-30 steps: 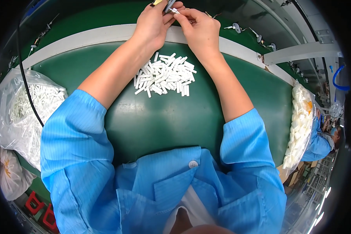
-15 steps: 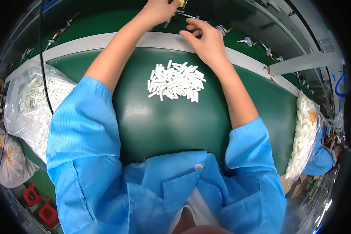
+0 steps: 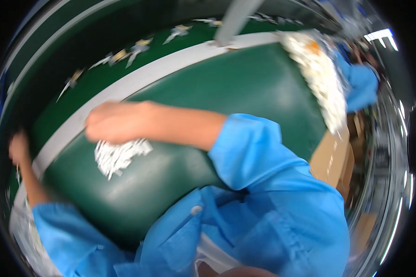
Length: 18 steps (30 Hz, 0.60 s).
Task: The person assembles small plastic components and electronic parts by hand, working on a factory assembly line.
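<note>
Left hand (image 3: 18,147), far left past the white rail, blurred, grip cannot be told | right hand (image 3: 107,127) curled loosely over the heap of small white parts (image 3: 119,156), touching its top; hold unclear | heap lies on the green tabletop (image 3: 245,87) | bag of white parts (image 3: 316,74) at far right edge.

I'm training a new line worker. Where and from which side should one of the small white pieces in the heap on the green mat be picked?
Take a loose piece at the outer edge of the pile of white pieces, coming from above and pinching across its narrow width. They lie flat on the green mat, jumbled in the middle. The right hand already rests at the pile's top edge; blur hides finer shape.
</note>
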Available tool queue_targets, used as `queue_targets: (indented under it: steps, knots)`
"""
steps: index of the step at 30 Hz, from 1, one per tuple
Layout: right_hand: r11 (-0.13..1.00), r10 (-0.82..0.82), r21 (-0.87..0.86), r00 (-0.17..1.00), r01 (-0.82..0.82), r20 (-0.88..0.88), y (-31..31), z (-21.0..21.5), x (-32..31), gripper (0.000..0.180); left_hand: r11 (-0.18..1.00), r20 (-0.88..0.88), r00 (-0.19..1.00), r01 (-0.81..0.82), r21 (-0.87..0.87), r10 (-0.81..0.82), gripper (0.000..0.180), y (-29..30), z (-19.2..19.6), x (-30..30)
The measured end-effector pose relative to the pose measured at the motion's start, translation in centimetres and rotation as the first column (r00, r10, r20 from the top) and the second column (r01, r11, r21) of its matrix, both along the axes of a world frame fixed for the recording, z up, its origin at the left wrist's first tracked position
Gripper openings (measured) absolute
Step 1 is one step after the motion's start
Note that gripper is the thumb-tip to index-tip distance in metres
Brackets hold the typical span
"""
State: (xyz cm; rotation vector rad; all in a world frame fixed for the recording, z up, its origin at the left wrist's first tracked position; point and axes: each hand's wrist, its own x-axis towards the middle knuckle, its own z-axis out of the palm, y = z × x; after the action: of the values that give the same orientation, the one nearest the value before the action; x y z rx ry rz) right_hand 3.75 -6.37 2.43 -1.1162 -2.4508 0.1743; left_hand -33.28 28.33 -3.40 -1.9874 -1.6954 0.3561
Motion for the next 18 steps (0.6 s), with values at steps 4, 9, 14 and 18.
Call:
queue_targets:
  steps: [4,9,14,18]
  knots:
    - [0.999,0.006,-0.041,1.0,-0.005,0.026,-0.7,-0.3,0.0,0.009,0.972,0.396,0.903,-0.217,0.09,0.165,0.078,1.0,-4.7,-2.7]
    - [0.996,-0.024,-0.089,0.996,0.031,0.089,-0.9,0.1,-1.1,0.009,0.9,0.722,0.552,0.356,0.25,-0.418,0.04,0.4,-4.7,2.5]
    - [0.998,-0.035,-0.039,0.994,0.039,0.1,-0.8,0.5,-2.9,0.008,0.733,0.414,0.608,0.506,0.455,-0.677,0.044,0.3,-2.5,1.0]
    - [0.997,-0.049,-0.062,0.994,0.055,0.093,-0.9,-0.1,-2.5,0.008,0.982,0.546,0.816,0.159,0.1,-0.188,0.05,-0.4,-2.8,1.7]
